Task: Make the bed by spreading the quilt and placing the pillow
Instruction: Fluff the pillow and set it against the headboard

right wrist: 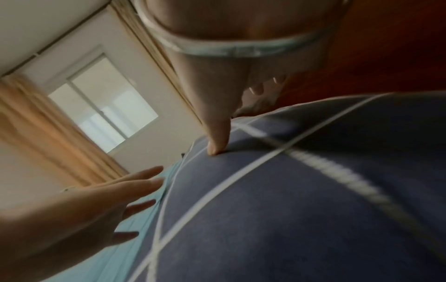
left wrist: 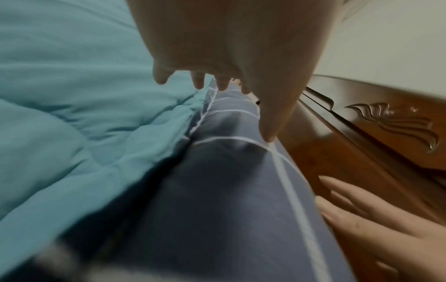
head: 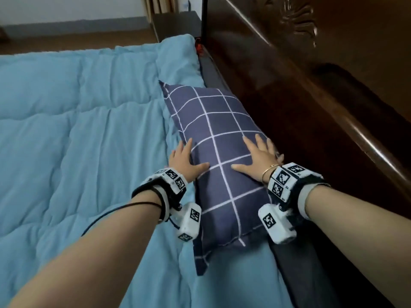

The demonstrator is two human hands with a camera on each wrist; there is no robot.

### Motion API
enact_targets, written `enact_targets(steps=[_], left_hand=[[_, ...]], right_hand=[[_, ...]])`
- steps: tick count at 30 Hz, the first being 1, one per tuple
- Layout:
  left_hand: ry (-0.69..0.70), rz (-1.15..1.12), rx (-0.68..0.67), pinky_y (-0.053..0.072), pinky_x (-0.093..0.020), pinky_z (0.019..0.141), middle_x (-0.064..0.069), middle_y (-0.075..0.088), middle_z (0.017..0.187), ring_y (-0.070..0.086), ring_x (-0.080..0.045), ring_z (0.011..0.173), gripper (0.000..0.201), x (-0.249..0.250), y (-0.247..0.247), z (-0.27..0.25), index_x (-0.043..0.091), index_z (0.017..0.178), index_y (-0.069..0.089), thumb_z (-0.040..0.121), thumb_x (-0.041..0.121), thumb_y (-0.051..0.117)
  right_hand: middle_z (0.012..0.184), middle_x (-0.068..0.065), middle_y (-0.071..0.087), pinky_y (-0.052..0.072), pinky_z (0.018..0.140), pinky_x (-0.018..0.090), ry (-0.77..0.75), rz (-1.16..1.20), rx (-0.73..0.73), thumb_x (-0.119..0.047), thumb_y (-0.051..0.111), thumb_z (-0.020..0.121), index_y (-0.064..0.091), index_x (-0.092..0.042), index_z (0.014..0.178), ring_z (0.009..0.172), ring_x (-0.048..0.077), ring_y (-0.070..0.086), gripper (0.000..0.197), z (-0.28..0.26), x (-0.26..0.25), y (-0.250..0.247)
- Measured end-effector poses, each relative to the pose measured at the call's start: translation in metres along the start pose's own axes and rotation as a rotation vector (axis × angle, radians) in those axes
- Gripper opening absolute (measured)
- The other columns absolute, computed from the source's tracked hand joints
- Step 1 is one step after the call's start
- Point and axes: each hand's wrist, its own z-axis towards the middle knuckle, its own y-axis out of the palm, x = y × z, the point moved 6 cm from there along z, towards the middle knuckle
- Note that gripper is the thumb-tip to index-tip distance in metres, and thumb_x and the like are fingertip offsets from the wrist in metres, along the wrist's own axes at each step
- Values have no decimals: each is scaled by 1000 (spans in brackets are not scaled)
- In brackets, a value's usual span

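Observation:
A navy pillow [head: 220, 156] with a white grid pattern lies lengthwise along the dark wooden headboard [head: 311, 103], on top of the light blue quilt [head: 73, 121] that covers the bed. My left hand [head: 184, 158] rests flat on the pillow's left edge, fingers straight and thumb out on the fabric. My right hand [head: 258, 156] lies flat on the pillow's right side close to the headboard, fingers spread. In the left wrist view the left hand [left wrist: 217, 80] touches the pillow [left wrist: 229, 190] beside the quilt [left wrist: 72, 114]. In the right wrist view the right hand's thumb presses the pillow [right wrist: 289, 200].
The carved headboard [left wrist: 374, 133] stands right behind the pillow. A dark bedside cabinet [head: 178, 23] sits beyond the bed's far corner, with brown floor behind it. A window [right wrist: 101, 103] with tan curtains shows in the right wrist view.

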Motion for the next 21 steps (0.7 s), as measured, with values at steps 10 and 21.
enact_targets(steps=[10, 21], left_hand=[[32, 376, -234, 5, -52, 118, 0, -15, 160, -14, -29, 147, 108, 22, 12, 65, 34, 150, 2, 69, 59, 69], [19, 627, -428, 12, -53, 119, -6, -14, 160, -6, -34, 148, 138, -14, 46, 106, 8, 150, -8, 56, 64, 75]], right_hand=[[158, -3, -19, 2, 120, 48, -313, 7, -526, -45, 71, 76, -12, -27, 148, 145, 34, -16, 112, 38, -48, 57], [151, -1, -37, 4, 113, 65, -166, -261, -582, -59, 81, 52, -32, -38, 139, 138, 45, -27, 144, 89, -7, 69]])
